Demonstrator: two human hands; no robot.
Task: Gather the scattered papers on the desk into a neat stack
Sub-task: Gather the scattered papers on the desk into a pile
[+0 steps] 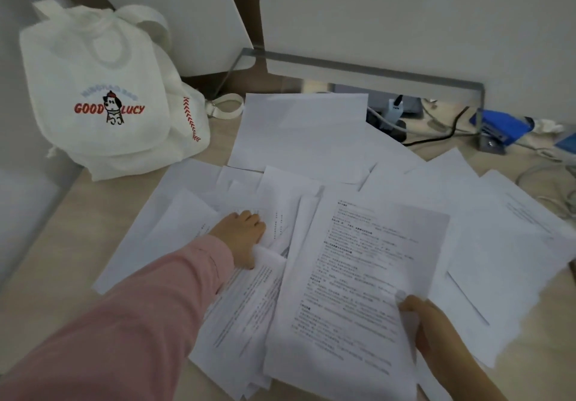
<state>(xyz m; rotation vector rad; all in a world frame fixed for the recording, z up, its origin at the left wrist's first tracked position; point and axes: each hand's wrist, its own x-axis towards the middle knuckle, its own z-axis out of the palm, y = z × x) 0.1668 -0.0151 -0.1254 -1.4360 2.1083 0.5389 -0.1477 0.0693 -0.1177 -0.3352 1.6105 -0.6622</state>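
We look down on a pale wooden desk [78, 223] with loose papers [486, 244] spread over its middle and out to its right edge, overlapping at many angles. A blank sheet [299, 132] lies further back, near the rear edge, its far corner reaching the cables [436, 138].

Our left hand [240, 235], in a pink sleeve [140, 307], rests on the overlapping pages left of centre. Its fingers are bent, tips down on the paper, and the thumb lies against a rucked-up edge of one sheet. We cannot tell whether it pinches that sheet or only presses on it.

Our right hand [436, 332], near the front edge, pinches the lower right side of a printed sheet [358, 276], thumb on top. That sheet lies over the other pages, tilted slightly, with its printed side up. More pages fan out beneath it toward the front edge.

A white tote bag [103, 88] with red lettering and a dog design sits at the back left corner, just beside the nearest pages. At the back right, the cables run past a blue object [498, 129].
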